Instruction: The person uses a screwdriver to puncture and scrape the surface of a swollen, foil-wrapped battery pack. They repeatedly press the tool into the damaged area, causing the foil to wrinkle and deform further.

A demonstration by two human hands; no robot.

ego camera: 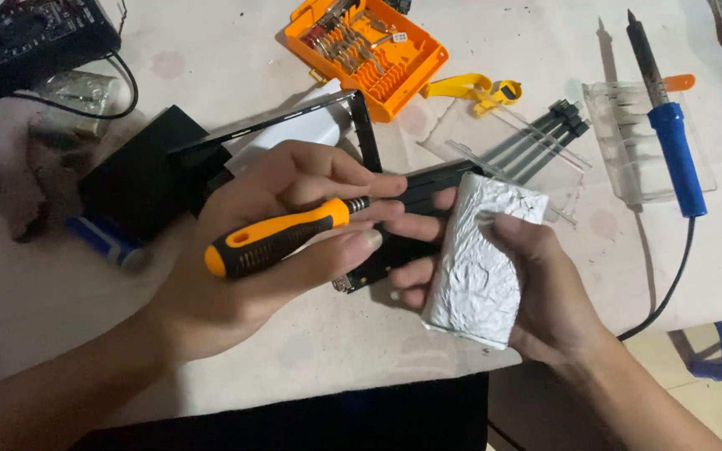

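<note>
Left grip [294, 242] clamps screwdriver [282, 236] | right grip [520, 276] clasps foil block [482, 263] | white table [695, 259] (cluttered)

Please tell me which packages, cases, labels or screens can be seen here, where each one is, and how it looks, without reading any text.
Foil-wrapped block: held in the right hand, rectangular, crinkled silver.
Orange bit case: top centre of the table, open, rectangular, holding metal bits.
Clear plastic tray: upper right, transparent, under the blue-handled soldering iron.
Multimeter: top left corner, black; its screen is not readable.
Labels: none I can tell.
</note>
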